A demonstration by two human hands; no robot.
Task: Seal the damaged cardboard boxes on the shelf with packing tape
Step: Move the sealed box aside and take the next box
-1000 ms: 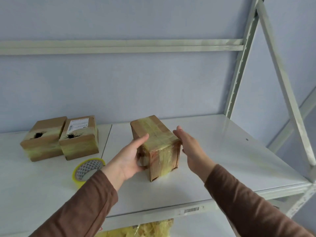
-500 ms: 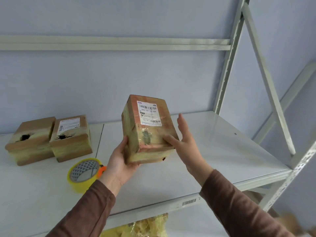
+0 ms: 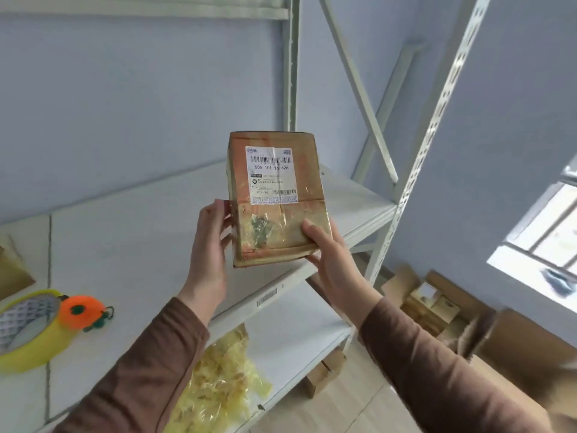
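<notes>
Box (image 3: pixel 274 198) — taped, labelled — held aloft, both hands gripping its sides.

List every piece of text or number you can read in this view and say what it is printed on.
"505 101 16-626": large print on the white shipping label stuck to the cardboard box held in both hands.
"101-16": lower left of the same label.
Barcodes and the small print lines on the label: too small and blurred to read.
Barcode sticker on the front edge of the shelf, with a mark beside it: not readable.
</notes>
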